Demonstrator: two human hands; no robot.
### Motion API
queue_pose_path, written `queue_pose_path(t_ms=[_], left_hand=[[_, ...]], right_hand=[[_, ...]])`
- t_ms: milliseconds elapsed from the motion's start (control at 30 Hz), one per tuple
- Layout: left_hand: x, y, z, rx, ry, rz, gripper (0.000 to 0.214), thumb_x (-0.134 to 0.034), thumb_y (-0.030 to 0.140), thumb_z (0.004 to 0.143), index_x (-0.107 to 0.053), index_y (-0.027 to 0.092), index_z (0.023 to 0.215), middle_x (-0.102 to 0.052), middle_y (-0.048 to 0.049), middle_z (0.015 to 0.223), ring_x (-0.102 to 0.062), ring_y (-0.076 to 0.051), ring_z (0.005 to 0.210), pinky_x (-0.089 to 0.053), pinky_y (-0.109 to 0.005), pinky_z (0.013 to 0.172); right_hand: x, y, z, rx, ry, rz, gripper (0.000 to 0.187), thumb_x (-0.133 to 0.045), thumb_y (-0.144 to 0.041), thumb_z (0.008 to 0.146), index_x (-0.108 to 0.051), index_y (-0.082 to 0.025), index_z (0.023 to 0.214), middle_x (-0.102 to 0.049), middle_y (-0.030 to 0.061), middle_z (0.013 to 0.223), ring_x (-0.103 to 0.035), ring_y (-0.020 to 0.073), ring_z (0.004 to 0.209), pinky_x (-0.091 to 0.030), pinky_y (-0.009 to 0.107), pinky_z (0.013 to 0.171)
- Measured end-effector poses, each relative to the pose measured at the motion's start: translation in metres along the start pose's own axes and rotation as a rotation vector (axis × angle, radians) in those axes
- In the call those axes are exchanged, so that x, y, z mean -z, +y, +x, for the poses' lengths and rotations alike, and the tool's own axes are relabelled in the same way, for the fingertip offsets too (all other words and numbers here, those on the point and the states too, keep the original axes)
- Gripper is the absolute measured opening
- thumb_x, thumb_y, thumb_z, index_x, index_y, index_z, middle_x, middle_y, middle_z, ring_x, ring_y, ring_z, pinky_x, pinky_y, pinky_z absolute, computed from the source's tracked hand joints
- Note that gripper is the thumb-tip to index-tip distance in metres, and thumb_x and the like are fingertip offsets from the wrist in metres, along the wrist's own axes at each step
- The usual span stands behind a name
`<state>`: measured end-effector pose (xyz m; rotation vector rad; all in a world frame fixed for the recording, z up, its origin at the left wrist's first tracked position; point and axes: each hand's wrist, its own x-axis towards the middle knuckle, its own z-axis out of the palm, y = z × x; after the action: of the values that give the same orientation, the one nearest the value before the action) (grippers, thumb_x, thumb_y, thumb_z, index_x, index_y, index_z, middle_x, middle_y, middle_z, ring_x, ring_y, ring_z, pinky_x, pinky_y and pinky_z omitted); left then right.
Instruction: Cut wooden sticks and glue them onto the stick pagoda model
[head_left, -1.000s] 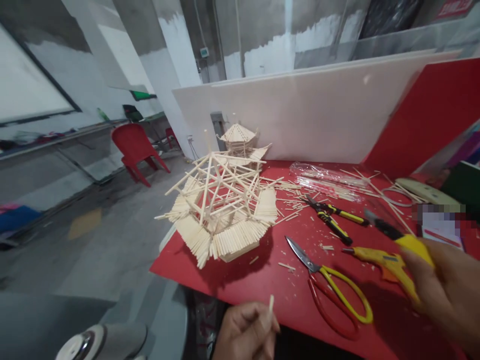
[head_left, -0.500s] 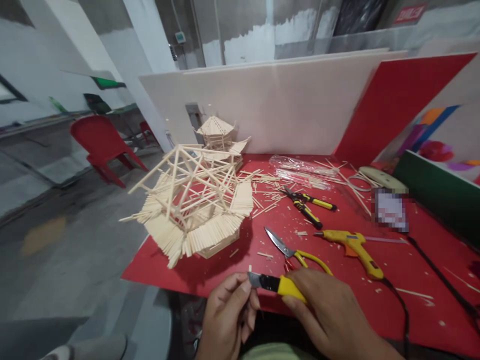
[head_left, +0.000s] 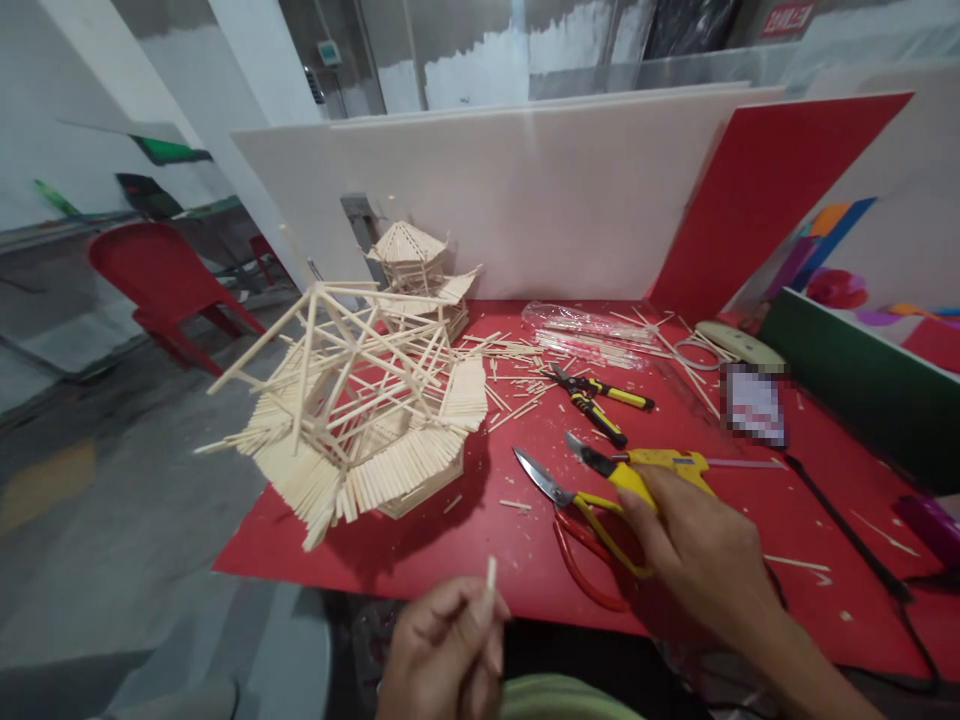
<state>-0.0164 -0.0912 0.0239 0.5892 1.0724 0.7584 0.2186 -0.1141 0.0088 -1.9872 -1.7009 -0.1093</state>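
My left hand [head_left: 450, 645] pinches a short wooden stick [head_left: 491, 574] upright between thumb and fingers, just off the table's front edge. In my right hand [head_left: 701, 540] is a yellow utility knife [head_left: 630, 485], its blade pointing up and left above the table. Beneath and beside that hand lie red-and-yellow-handled scissors [head_left: 551, 480] and a yellow glue gun [head_left: 671, 460], which the hand partly covers. To the left stands a wooden stick model [head_left: 405, 470] with a slatted lower roof and an open upper frame.
Behind it sits a smaller stick pagoda [head_left: 409, 245]. Black-and-yellow pliers [head_left: 600, 400], loose sticks [head_left: 517, 400] and plastic-wrapped sticks [head_left: 592, 345] lie on the red tabletop [head_left: 510, 550]. A white board [head_left: 525, 200] stands at the back. A black cord [head_left: 847, 525] runs along the right.
My right hand has moved the knife away from the stick, rightward and forward over the glue gun. My left hand keeps the stick, now lower and slightly left. The view has shifted right.
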Motion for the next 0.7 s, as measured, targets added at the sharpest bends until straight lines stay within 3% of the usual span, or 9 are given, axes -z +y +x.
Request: queue_pose_path(t_ms=[67, 167, 433, 567, 700], left_hand=[[-0.002, -0.001, 0.005, -0.029, 0.068, -0.023, 0.043, -0.086, 0.051, 0.059, -0.067, 0.014, 0.068, -0.049, 0.0051, 0.048, -0.032, -0.001, 0.038, -0.021, -0.014, 0.039], [-0.003, -0.005, 0.014, -0.068, 0.049, 0.027, 0.046, -0.084, 0.055, 0.061, -0.064, 0.014, 0.064, -0.051, 0.0046, 0.049, -0.033, -0.001, 0.038, -0.022, -0.014, 0.038], [0.013, -0.017, 0.019, -0.104, -0.039, 0.157, 0.041, -0.072, 0.054, 0.077, -0.064, 0.014, 0.068, -0.053, 0.0027, 0.05, -0.035, -0.003, 0.038, -0.024, -0.016, 0.038], [0.01, -0.013, 0.017, -0.089, -0.034, 0.15, 0.04, -0.072, 0.053, 0.076, -0.064, 0.015, 0.07, -0.052, 0.0031, 0.05, -0.037, -0.004, 0.039, -0.026, -0.016, 0.04], [0.001, -0.012, 0.02, -0.113, -0.015, 0.175, 0.045, -0.075, 0.058, 0.071, -0.065, 0.014, 0.073, -0.051, 0.0045, 0.052, -0.035, -0.003, 0.037, -0.022, -0.015, 0.036]], right_hand=[[0.004, -0.004, -0.005, 0.135, -0.113, 0.136, 0.03, -0.039, -0.043, 0.1, -0.059, -0.021, 0.095, -0.065, 0.0045, 0.078, -0.06, 0.0178, 0.068, -0.038, 0.027, 0.06], [0.002, -0.021, -0.018, 0.288, -0.273, 0.302, 0.025, -0.04, -0.04, 0.1, -0.058, -0.023, 0.096, -0.064, 0.0019, 0.079, -0.059, 0.0163, 0.068, -0.038, 0.026, 0.061], [-0.01, -0.028, -0.027, 0.229, -0.364, 0.377, 0.026, -0.04, -0.042, 0.1, -0.058, -0.023, 0.097, -0.063, 0.001, 0.08, -0.059, 0.0167, 0.07, -0.036, 0.027, 0.062], [-0.004, -0.027, -0.026, 0.224, -0.363, 0.419, 0.027, -0.041, -0.042, 0.1, -0.059, -0.024, 0.093, -0.063, 0.0004, 0.077, -0.058, 0.0162, 0.067, -0.037, 0.027, 0.06], [-0.003, -0.036, -0.019, 0.086, -0.316, 0.611, 0.034, -0.042, -0.051, 0.098, -0.058, -0.024, 0.087, -0.063, -0.0006, 0.076, -0.059, 0.0148, 0.067, -0.043, 0.025, 0.06]])
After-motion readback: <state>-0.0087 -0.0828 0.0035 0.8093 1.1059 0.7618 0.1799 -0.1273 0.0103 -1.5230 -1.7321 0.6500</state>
